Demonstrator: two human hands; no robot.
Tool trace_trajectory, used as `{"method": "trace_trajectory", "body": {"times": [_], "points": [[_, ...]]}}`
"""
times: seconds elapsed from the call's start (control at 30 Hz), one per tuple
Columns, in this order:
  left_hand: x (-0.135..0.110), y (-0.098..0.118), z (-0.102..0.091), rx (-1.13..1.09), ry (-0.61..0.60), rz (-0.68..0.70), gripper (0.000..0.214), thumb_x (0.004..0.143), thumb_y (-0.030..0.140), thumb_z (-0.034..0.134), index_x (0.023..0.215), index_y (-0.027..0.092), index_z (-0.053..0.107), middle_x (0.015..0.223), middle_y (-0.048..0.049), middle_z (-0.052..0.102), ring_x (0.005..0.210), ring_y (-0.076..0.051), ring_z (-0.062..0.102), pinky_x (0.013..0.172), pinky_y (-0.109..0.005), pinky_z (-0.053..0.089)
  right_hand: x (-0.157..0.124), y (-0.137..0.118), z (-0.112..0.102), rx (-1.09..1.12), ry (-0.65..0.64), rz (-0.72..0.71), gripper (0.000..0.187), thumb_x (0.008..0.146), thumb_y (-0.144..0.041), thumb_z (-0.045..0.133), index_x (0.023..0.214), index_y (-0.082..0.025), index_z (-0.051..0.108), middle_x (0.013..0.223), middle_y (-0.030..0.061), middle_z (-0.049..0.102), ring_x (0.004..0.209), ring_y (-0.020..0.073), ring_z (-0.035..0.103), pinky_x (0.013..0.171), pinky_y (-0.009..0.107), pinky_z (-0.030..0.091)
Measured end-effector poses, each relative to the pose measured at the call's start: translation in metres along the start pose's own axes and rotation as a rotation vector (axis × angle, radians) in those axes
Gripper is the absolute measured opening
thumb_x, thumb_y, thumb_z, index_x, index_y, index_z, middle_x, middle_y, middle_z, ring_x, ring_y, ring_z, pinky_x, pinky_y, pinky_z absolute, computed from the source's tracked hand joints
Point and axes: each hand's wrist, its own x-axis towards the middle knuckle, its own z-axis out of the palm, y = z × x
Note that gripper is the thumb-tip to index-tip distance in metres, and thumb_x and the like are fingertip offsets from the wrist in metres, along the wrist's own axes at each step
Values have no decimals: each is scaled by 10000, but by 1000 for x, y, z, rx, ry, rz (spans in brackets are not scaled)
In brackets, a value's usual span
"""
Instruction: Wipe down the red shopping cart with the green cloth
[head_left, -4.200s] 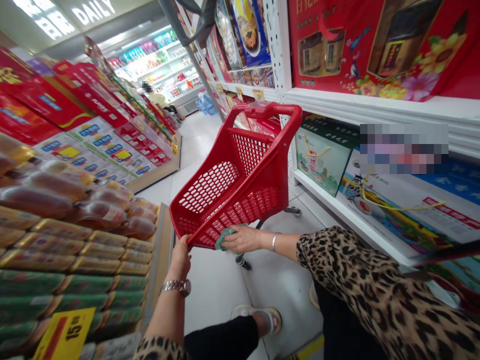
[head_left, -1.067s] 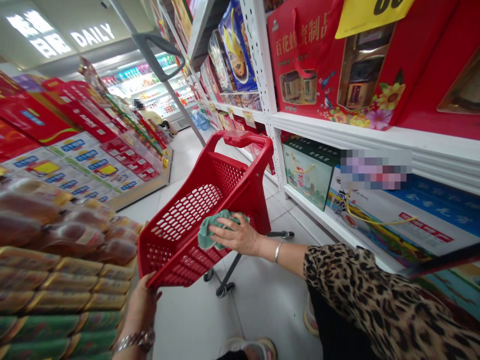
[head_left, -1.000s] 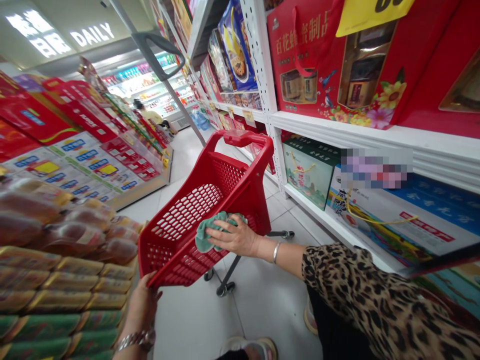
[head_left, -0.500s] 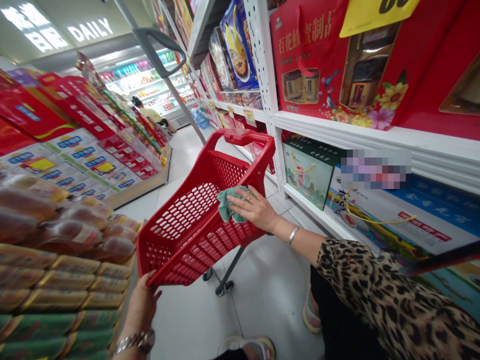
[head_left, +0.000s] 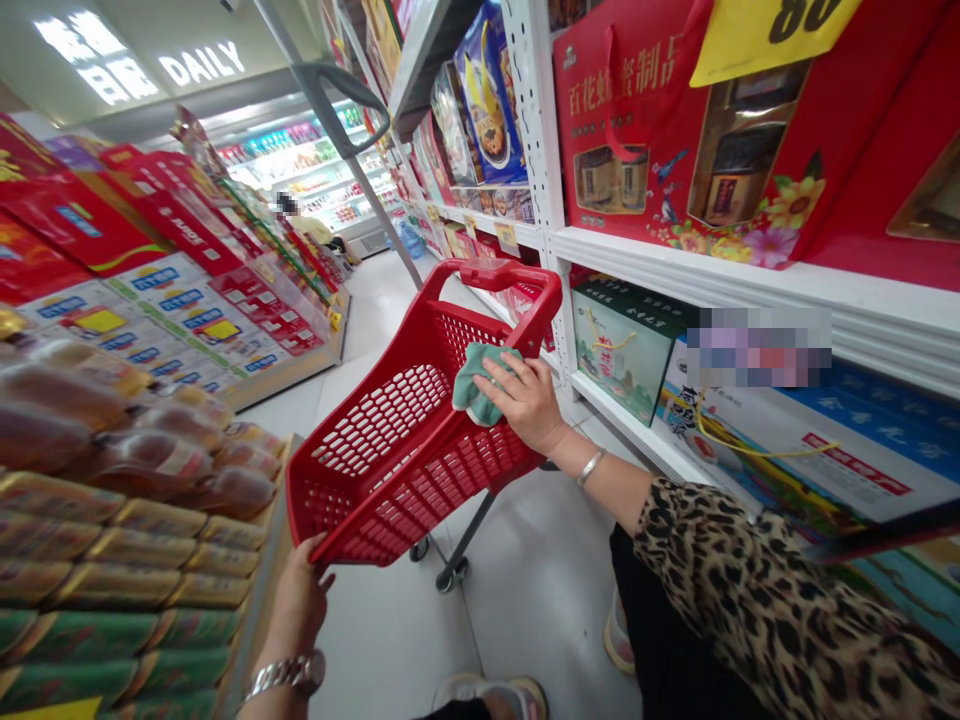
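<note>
A red plastic shopping basket with slotted walls sits on a wheeled grey frame in front of me. My left hand grips its near left corner, thumb and fingers around the rim. On the long near rim, toward the handle end, my right hand presses a green cloth. The cloth drapes over the rim with part hanging inside the basket. My right fingers lie over it, and the thumb is hidden. No goods show inside the basket.
White shelves with red gift boxes and cartons stand close on the right. Stacked cans and bottles line the left. A grey pole with a loop handle rises behind the basket. Farther back, a person is near lit coolers.
My right hand and the cloth have slid slightly up and right along the rim toward the handle. The basket and my left hand appear a little farther right as the view shifts.
</note>
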Motion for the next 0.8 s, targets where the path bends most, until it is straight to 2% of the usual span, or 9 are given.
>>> {"method": "trace_trajectory", "body": {"times": [0.17,0.23,0.3,0.43,0.53,0.67,0.73,0.8], "points": [[-1,-2,0,0,-29,6,188,590,297,587,763,236,548,717,-7,624,688,-218,576,613,-324,426,9,-10,-6,87,-112,82,450,1070,-186,423,1481,-280,580,1353,74,703,1110,240,577,944,413,462],[-1,-3,-1,4,-30,7,192,588,297,582,768,241,547,718,-2,623,706,-222,581,643,-334,438,14,-11,-11,119,-120,120,496,1047,-158,426,1525,-236,534,1296,104,698,1071,250,561,954,408,485],[0,-4,-2,18,-40,8,183,606,308,574,774,246,533,728,1,620,718,-222,588,659,-334,444,17,-12,-15,138,-105,151,505,1022,-131,447,1504,-227,560,1259,117,668,1073,258,542,985,404,503],[6,-8,-4,74,-77,35,200,644,366,548,804,257,502,768,-6,609,734,-223,600,640,-323,443,17,-10,-14,170,-26,170,369,1000,-144,539,1267,-309,733,1261,79,611,1127,250,534,1011,391,526],[11,-11,-3,36,-47,26,240,609,391,567,800,256,509,774,-2,598,702,-211,577,627,-322,437,17,-6,-10,246,72,131,251,1003,-195,587,1147,-304,762,1319,62,591,1217,240,537,1086,407,507],[14,-13,-1,-24,-3,14,259,556,391,596,766,254,532,777,-1,593,677,-200,551,627,-335,434,22,-3,-8,360,189,50,227,1021,-230,563,1160,-284,734,1399,71,569,1352,235,501,1171,455,461],[15,-14,-2,-21,-19,30,263,550,398,608,761,253,546,801,-12,607,695,-207,559,629,-338,435,26,-5,-9,376,174,31,228,1016,-248,562,1179,-263,721,1467,84,540,1431,247,447,1195,477,444],[15,-17,-2,-17,-32,41,268,545,403,620,754,251,550,820,-24,620,716,-217,568,633,-344,443,29,-10,-11,373,102,45,257,992,-269,588,1220,-234,703,1556,107,479,1502,282,371,1213,526,416]]}}
